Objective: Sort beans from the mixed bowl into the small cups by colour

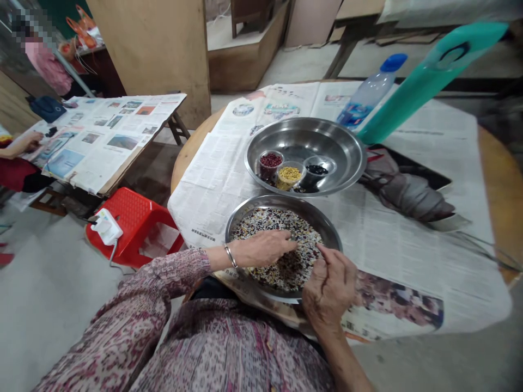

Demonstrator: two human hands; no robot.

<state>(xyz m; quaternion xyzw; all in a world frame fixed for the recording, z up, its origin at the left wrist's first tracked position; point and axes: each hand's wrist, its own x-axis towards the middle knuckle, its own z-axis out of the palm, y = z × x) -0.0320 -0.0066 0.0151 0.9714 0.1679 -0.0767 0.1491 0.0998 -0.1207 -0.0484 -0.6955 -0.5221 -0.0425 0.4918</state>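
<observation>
A steel bowl (241, 218) full of mixed beans (294, 267) sits at the table's near edge. My left hand (261, 247), with a bangle at the wrist, lies over the beans with fingertips pinched into them. My right hand (330, 283) rests on the bowl's right side, fingers curled and pinched just above the beans. What either pinch holds is too small to see. Behind it a larger steel bowl (343, 144) holds three small cups: red beans (270, 160), yellow beans (290, 174) and black beans (316, 170).
Newspaper (408, 245) covers the round table. A water bottle (370, 92), a teal tube (425, 81) and a grey cloth (408, 190) lie at the back right. A red stool (134, 218) with a white plug stands left. Another person (44, 60) is by a second papered table (110, 136).
</observation>
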